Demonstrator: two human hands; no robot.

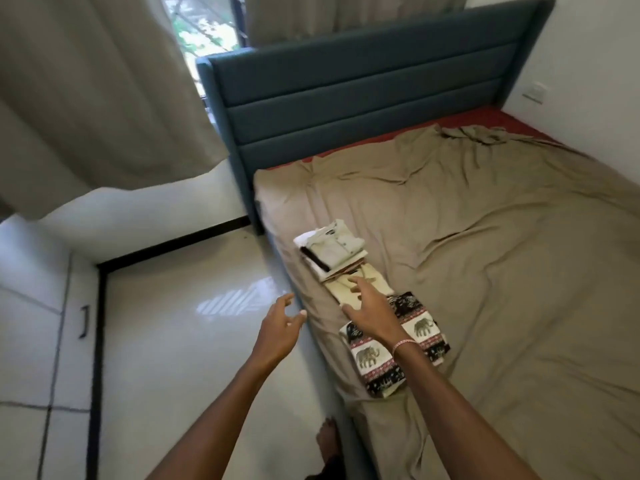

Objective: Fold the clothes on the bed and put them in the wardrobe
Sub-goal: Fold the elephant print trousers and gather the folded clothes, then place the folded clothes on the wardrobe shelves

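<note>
So the folded clothes sit in a row along the left edge of the bed (485, 271). A stack (334, 251) topped by a pale green shirt is farthest, a cream piece (341, 289) is in the middle, and an elephant-print cloth (420, 329) is nearest. The right hand (372, 308) is over the cream piece, fingers (358, 284) spread apart, gripping nothing. The left hand (278, 329) hangs over the shiny floor (173, 341), fingers loosely apart, empty. The tan sheet's rumpled, with a teal headboard (363, 98) at the far end. Curtains (86, 98) and a white cupboard door (41, 323) are on the left.

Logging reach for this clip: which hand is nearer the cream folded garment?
Right. The right hand is directly over the cream folded garment, fingers spread; the left hand hangs beside the bed, above the floor, apart from the garment.
</note>
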